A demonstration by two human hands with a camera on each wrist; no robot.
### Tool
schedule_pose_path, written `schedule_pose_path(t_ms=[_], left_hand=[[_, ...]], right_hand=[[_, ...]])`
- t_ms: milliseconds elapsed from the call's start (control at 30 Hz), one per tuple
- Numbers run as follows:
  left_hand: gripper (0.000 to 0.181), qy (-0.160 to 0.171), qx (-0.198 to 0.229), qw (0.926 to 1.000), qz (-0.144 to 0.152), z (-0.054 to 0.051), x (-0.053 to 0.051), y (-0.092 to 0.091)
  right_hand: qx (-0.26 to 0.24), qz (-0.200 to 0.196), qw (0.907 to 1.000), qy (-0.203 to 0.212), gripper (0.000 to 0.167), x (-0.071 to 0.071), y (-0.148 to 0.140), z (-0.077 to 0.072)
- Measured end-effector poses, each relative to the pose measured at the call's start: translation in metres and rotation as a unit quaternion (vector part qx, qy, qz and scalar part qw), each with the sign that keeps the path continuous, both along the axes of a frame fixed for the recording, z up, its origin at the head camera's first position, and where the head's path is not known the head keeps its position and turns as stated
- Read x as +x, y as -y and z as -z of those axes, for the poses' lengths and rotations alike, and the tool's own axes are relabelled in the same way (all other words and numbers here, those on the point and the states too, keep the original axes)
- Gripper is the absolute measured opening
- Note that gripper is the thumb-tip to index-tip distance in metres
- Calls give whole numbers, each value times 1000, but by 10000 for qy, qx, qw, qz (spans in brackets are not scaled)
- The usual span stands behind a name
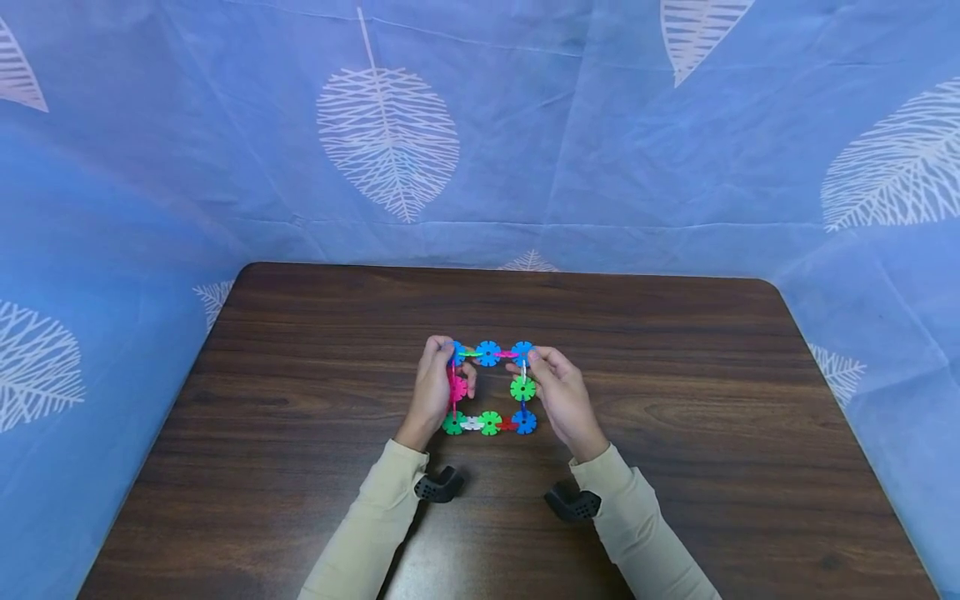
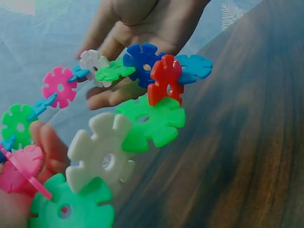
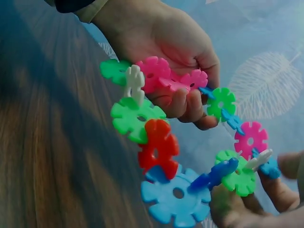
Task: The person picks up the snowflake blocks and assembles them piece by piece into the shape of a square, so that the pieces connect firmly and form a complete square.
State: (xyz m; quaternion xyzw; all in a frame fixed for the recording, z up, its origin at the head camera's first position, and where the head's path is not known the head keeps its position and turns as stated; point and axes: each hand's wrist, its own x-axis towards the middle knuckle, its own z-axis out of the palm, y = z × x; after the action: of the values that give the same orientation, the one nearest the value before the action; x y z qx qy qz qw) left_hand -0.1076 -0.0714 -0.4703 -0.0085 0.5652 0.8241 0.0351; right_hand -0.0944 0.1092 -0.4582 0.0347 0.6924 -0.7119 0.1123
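Note:
Notched plastic snowflake discs in blue, green, pink, white and red are slotted together into a squarish ring (image 1: 491, 423), held up over the table. My left hand (image 1: 432, 387) grips the ring's left side, with the thumb at the far left blue corner disc and fingers curled behind the pink disc (image 3: 151, 75). At the far right corner, my right hand (image 1: 564, 400) pinches the blue disc between thumb and fingers. The near side, with its red disc (image 2: 165, 80) and white disc (image 2: 97, 152), hangs free of both hands. Fingers partly hide both far corners.
The dark wood-grain table (image 1: 300, 400) extends around both hands. Behind it hangs a blue cloth (image 1: 525, 125) with white leaf prints. A black wrist device (image 1: 440, 485) sits by the left sleeve and another black device (image 1: 572, 503) by the right.

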Motion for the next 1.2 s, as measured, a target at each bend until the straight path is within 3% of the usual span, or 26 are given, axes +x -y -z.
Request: schedule_pose_path(t_ms=[133, 333, 600, 700, 800, 933, 1000, 1200], left_hand=[[14, 228, -254, 9994, -9, 7, -3, -3], [14, 435, -630, 9971, -48, 16, -5, -4], [13, 603, -733, 9952, 238, 26, -4, -2], [12, 582, -1153, 9911, 325, 27, -4, 1], [18, 435, -2054, 9772, 320, 28, -5, 6], [29, 156, -3293, 9436, 311, 28, -6, 14], [31, 104, -3613, 9318, 328, 29, -6, 16], [29, 163, -3822, 9237, 218, 32, -8, 16]], right_hand=[[422, 328, 9984, 188, 33, -6, -5, 7], [873, 262, 9957, 162, 31, -10, -10, 18], [1311, 379, 9904, 217, 30, -12, -13, 27], [1451, 436, 9881, 247, 30, -14, -15, 30], [1609, 485, 9854, 265, 30, -16, -17, 32], [1816, 519, 9817, 251, 28, -19, -20, 35], [1884, 512, 9805, 226, 26, -20, -20, 37], [2016, 539, 9777, 254, 24, -22, -19, 40]])
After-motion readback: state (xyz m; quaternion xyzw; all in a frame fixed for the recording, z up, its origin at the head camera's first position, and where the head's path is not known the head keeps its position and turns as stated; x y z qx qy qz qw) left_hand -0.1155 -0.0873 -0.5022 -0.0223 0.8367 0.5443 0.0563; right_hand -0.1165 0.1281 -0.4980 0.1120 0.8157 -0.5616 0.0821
